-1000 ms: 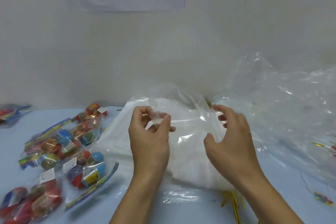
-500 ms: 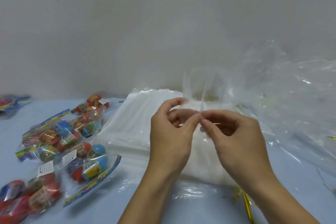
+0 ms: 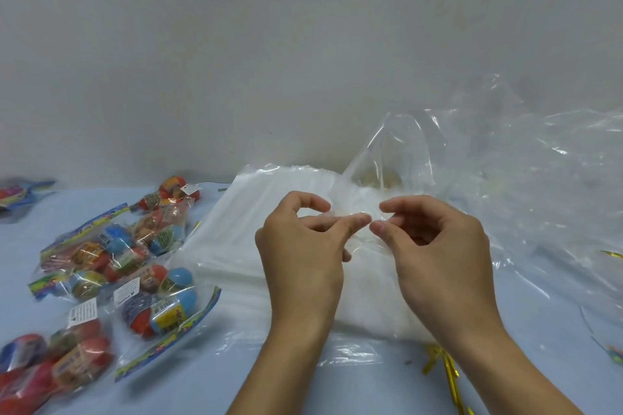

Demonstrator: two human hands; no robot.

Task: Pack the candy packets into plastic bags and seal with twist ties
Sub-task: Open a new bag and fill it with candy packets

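Both hands, left and right, pinch the rim of a thin clear bag above the white bag stack mid-table. Glossy candy packets crowd the table's left edge; gold ties lie at its front edge.

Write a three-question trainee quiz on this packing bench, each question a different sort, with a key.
1. True or false: both hands, the left hand and the right hand, pinch the same clear plastic bag.
2. Multiple choice: the candy packets lie A) inside the held bag, B) on the table to the left of the hands, C) on the bag stack.
3. Fill in: the gold twist ties lie on the table beside the ____ forearm.

Key: 1 true; 2 B; 3 right.
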